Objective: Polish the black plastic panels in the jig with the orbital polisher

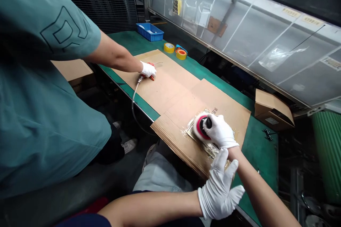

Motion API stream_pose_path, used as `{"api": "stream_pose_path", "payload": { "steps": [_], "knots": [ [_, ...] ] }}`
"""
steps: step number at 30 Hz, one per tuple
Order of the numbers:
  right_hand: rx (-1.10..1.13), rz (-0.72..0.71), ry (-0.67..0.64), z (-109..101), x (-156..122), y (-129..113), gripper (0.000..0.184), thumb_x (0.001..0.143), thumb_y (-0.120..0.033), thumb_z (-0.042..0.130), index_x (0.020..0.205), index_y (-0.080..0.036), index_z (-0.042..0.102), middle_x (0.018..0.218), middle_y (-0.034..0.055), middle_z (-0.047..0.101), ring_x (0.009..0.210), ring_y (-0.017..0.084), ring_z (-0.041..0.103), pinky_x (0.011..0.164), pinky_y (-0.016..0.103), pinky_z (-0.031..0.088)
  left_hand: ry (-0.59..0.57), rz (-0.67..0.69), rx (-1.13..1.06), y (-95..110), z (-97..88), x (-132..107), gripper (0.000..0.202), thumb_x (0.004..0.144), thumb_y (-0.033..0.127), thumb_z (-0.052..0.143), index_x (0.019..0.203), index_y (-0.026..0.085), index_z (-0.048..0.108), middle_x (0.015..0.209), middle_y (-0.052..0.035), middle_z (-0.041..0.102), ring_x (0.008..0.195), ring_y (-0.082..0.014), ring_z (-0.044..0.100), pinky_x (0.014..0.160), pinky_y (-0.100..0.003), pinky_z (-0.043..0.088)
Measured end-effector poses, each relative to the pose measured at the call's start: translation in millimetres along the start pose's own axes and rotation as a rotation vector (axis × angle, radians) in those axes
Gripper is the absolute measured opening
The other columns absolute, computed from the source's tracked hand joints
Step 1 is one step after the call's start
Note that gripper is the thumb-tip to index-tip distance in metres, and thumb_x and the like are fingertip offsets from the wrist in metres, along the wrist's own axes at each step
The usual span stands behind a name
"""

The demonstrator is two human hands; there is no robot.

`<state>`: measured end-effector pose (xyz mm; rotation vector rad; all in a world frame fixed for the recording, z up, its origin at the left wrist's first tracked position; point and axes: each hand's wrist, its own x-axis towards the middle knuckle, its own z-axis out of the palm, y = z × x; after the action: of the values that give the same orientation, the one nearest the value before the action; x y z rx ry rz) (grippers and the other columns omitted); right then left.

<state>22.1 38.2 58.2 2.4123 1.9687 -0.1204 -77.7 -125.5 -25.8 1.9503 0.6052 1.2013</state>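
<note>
My right hand (pixel 220 131), in a white glove, grips a red and white round tool with a black knob (pixel 202 126). It presses the tool down on a flat, shiny, plastic-wrapped item (pixel 195 135) that lies on a sheet of cardboard (pixel 183 113). My left hand (pixel 218 188), also gloved, hovers just in front of the item with its fingers spread and nothing in it. The item's near part is hidden behind my hands.
A co-worker in a teal shirt (pixel 39 88) stands at the left; their gloved hand (pixel 147 69) holds a red tool with a clear hose (pixel 134 95) on the cardboard. On the green bench (pixel 255 142) lie tape rolls (pixel 181 54), a blue bin (pixel 150 31) and a small carton (pixel 273 110).
</note>
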Motion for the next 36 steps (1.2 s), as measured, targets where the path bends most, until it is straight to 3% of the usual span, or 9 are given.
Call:
{"api": "stream_pose_path", "payload": {
  "steps": [3,8,13,17,22,25,27,32,36],
  "knots": [
    [-0.065,0.124,0.063,1.6,-3.1,5.2,0.039,0.105,-0.05,0.049,0.133,-0.028,0.065,0.108,0.0101,0.058,0.076,0.021,0.063,0.069,0.032,0.047,-0.026,0.064,-0.053,4.0,0.9,-6.9,0.085,0.104,0.049,0.052,0.172,0.021,0.009,0.178,-0.0229,0.003,0.165,-0.0448,0.013,0.13,-0.066,0.025],
    [0.024,-0.091,0.043,7.1,-19.3,12.6,0.034,0.102,-0.043,0.058,0.132,-0.031,0.067,0.109,0.0079,0.06,0.083,0.019,0.064,0.076,0.03,0.048,0.006,0.232,-0.087,13.0,-0.7,-2.9,0.085,0.103,0.057,0.05,0.171,0.023,0.013,0.178,-0.0176,0.001,0.165,-0.0406,0.015,0.133,-0.056,0.022],
    [0.002,0.136,0.098,13.5,-37.4,28.0,0.038,0.105,-0.05,0.05,0.133,-0.03,0.066,0.115,0.0101,0.059,0.077,0.019,0.062,0.069,0.031,0.047,-0.074,0.337,-0.016,14.8,4.4,-7.1,0.097,0.097,0.07,0.055,0.17,0.024,0.012,0.178,-0.0195,0.005,0.162,-0.0421,0.023,0.133,-0.054,0.023],
    [0.013,-0.003,0.039,23.6,-61.2,40.4,0.038,0.103,-0.045,0.057,0.136,-0.028,0.065,0.127,0.0124,0.059,0.095,0.022,0.066,0.077,0.032,0.05,-0.047,0.355,0.006,10.8,10.8,-13.9,0.095,0.095,0.078,0.054,0.168,0.026,0.024,0.174,-0.0191,0.021,0.159,-0.0392,0.033,0.131,-0.05,0.03],
    [-0.001,0.219,0.11,25.7,-71.0,53.8,0.045,0.104,-0.05,0.054,0.143,-0.029,0.061,0.129,0.0121,0.059,0.087,0.022,0.068,0.07,0.033,0.049,-0.045,0.356,0.032,15.2,9.9,-10.5,0.078,0.098,0.073,0.054,0.159,0.025,0.044,0.166,-0.0191,0.038,0.153,-0.0386,0.041,0.127,-0.051,0.037],
    [0.032,0.124,0.036,26.8,-74.8,53.6,0.043,0.103,-0.047,0.056,0.142,-0.029,0.062,0.133,0.012,0.059,0.094,0.023,0.068,0.074,0.033,0.051,-0.03,0.386,0.05,14.6,12.1,-8.2,0.054,0.103,0.053,0.057,0.151,0.029,0.053,0.159,-0.0148,0.049,0.144,-0.0321,0.054,0.122,-0.046,0.044],
    [0.048,0.057,-0.014,26.3,-73.8,49.8,0.042,0.103,-0.046,0.057,0.141,-0.029,0.061,0.135,0.0121,0.058,0.098,0.023,0.068,0.077,0.033,0.052,-0.046,0.388,0.046,12.7,13.5,-7.2,0.051,0.102,0.051,0.06,0.148,0.029,0.055,0.157,-0.0143,0.051,0.141,-0.0311,0.057,0.122,-0.045,0.045],
    [0.028,0.222,0.039,12.6,-45.8,35.8,0.044,0.105,-0.053,0.05,0.14,-0.03,0.061,0.121,0.0097,0.059,0.08,0.018,0.065,0.071,0.03,0.048,-0.081,0.407,0.03,13.5,9.3,-1.4,0.078,0.094,0.071,0.062,0.153,0.023,0.046,0.161,-0.0207,0.046,0.148,-0.0381,0.049,0.124,-0.05,0.041],
    [0.081,-0.005,0.012,5.6,-24.6,15.5,0.036,0.101,-0.046,0.059,0.133,-0.03,0.065,0.112,0.0069,0.06,0.081,0.017,0.063,0.075,0.029,0.048,0.055,0.452,-0.001,22.2,-5.0,13.5,0.069,0.1,0.059,0.058,0.156,0.023,0.038,0.158,-0.0205,0.047,0.143,-0.0341,0.054,0.124,-0.046,0.041]
  ]
}}
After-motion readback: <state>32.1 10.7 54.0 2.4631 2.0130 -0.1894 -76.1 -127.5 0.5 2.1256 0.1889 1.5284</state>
